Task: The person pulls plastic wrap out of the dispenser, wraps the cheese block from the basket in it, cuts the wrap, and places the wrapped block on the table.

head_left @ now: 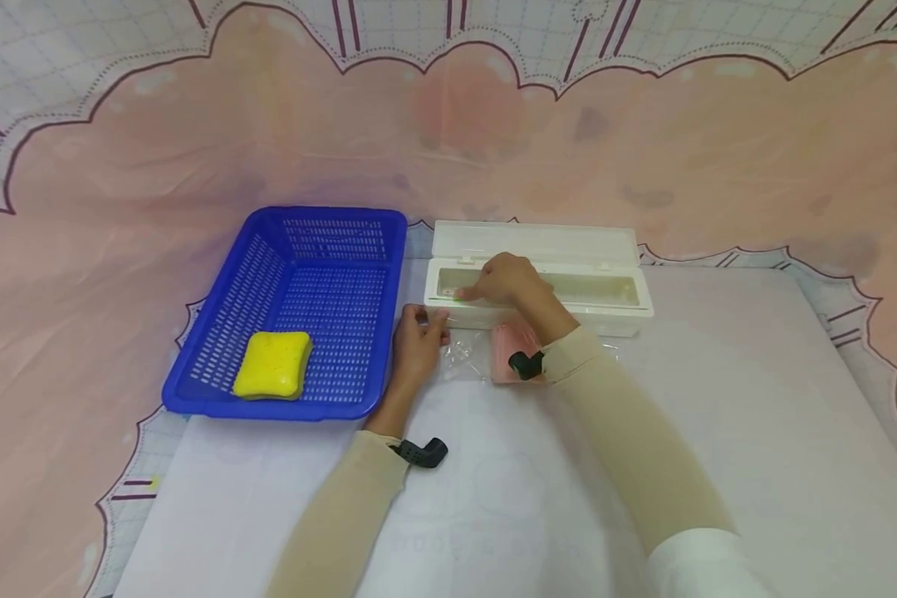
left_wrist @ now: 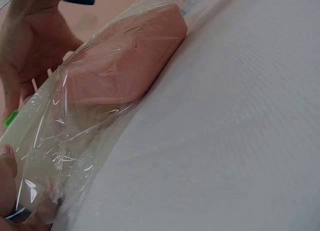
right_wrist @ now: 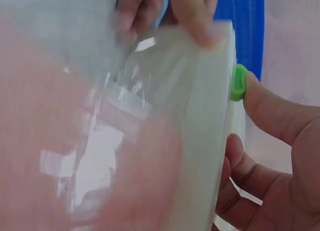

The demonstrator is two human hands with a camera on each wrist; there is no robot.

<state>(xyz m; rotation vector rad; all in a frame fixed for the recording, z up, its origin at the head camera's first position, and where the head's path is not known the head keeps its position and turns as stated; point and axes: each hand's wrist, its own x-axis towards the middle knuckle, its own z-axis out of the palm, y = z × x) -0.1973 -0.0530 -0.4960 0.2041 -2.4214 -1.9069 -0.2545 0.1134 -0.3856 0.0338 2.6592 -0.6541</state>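
Note:
A long white cling film dispenser (head_left: pixel 538 316) stands with its lid (head_left: pixel 538 241) raised at the back. My left hand (head_left: pixel 417 349) grips its front left corner, thumb on the edge. With the thumb, my right hand (head_left: pixel 512 282) presses the small green slide cutter (right_wrist: pixel 239 82) near the dispenser's left end; its other fingers curl into the trough. Clear film (left_wrist: pixel 65 146) spreads from the front edge over a pink block (left_wrist: pixel 132 56) with rounded edges, perhaps a sponge. My right wrist partly hides this block in the head view.
Left of the dispenser, a blue perforated basket (head_left: pixel 284 218) holds a yellow sponge (head_left: pixel 272 365). A white sheet (head_left: pixel 747 415) covers the work surface. Behind it hangs a pink patterned cloth (head_left: pixel 643 149).

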